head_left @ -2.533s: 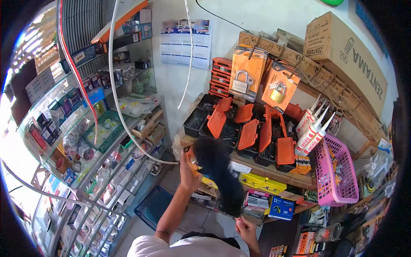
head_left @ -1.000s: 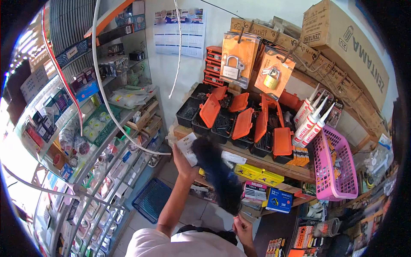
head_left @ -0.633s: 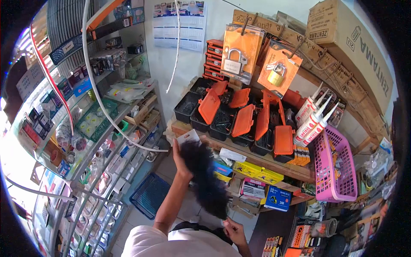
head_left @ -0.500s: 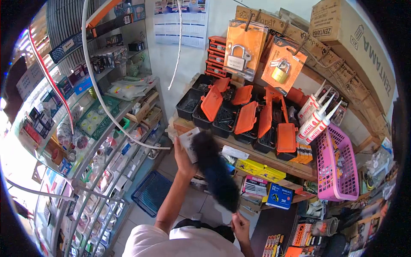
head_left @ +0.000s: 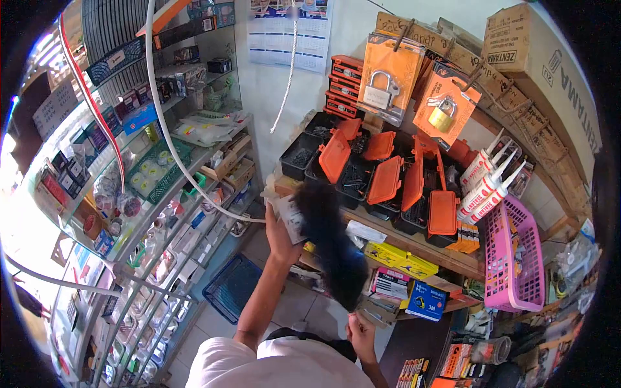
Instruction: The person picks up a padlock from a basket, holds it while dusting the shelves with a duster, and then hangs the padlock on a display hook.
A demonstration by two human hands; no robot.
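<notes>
My right hand (head_left: 360,334) is closed around the lower end of a dark, fluffy duster (head_left: 334,249). The duster slants up and to the left, blurred by motion, and its head overlaps a pale, whitish package (head_left: 288,218). My left hand (head_left: 282,240) grips this package from its lower left side, fingers wrapped behind it; what is inside does not show. Just beyond both hands stand black bins (head_left: 299,159) with orange lids (head_left: 387,180), several of them flipped up, holding dark screws or nails.
Glass shelves of small goods (head_left: 155,171) line the left side. Padlocks in orange packs (head_left: 446,107) hang above the bins. Sealant tubes (head_left: 482,194) and a pink basket (head_left: 514,258) stand on the right. A blue crate (head_left: 234,288) lies on the floor; a white cable (head_left: 169,139) hangs at the left.
The duster has swung slightly across the package, its tip end still near the package's right side. The package is tilted differently in my left hand. The whole view has shifted a little.
</notes>
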